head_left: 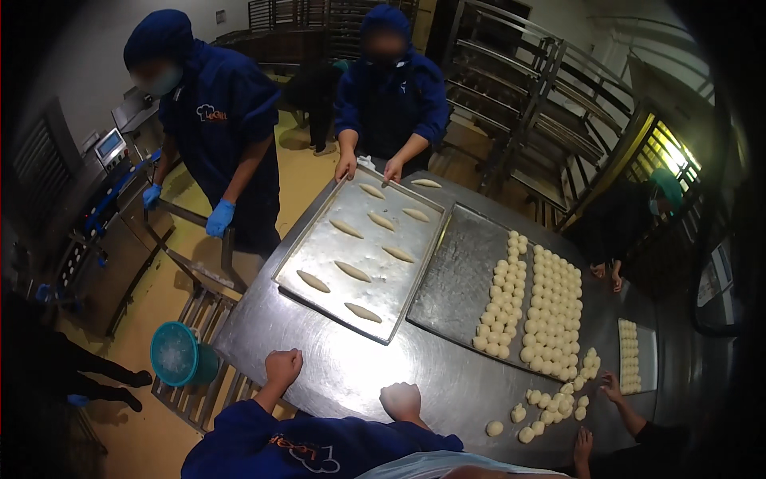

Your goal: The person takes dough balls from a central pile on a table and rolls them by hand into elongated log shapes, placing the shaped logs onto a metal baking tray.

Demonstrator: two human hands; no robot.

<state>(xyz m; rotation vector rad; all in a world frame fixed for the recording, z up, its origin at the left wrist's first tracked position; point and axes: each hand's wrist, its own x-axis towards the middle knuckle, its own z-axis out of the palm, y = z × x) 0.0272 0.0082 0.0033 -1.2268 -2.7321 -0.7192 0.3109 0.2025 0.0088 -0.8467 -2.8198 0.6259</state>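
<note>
The person's left hand point(283, 367) and right hand point(400, 399) both rested as closed fists on the round stainless-steel table point(351, 375) near its front edge, well apart; whether either held anything could not be told. Beyond them lay a rectangular metal baking tray point(319, 251) carrying elongated dough pieces point(352, 271). A second, darker metal tray point(459, 287) beside it held rows of small round dough balls point(546, 311). Loose dough balls point(523, 415) sat near the table's front right edge.

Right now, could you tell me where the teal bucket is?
In the head view, the teal bucket lies on its side on the slatted floor rack, off the steel table's left corner, left of the person's left hand.
</note>
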